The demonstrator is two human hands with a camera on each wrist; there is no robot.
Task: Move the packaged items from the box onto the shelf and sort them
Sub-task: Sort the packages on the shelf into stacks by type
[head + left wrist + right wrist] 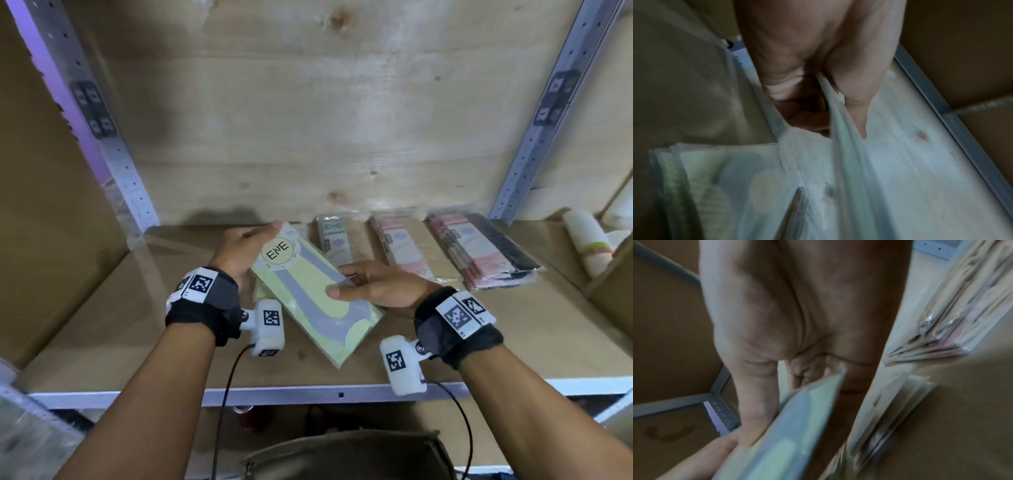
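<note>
I hold a flat yellow-green and grey packet (pixel 315 291) marked ENE, tilted above the shelf board (pixel 137 308). My left hand (pixel 263 236) grips its far left corner, thumb on top. At the packet's right edge, my right hand (pixel 342 282) pinches it between thumb and fingers. In the left wrist view the packet's edge (pixel 840 133) runs between palm and thumb, above a stack of like yellow-green packets (pixel 705 178) on the board. The right wrist view is blurred and has the packet (pixel 797 418) under my fingers.
Further right on the shelf lie a grey-beige ENE packet (pixel 337 240), pink-beige packets (pixel 400 250) and a pink and black stack (pixel 479 253). White rolls (pixel 585 240) stand at the far right. Metal uprights (pixel 113 154) frame the bay. A dark olive container (pixel 342 452) sits below.
</note>
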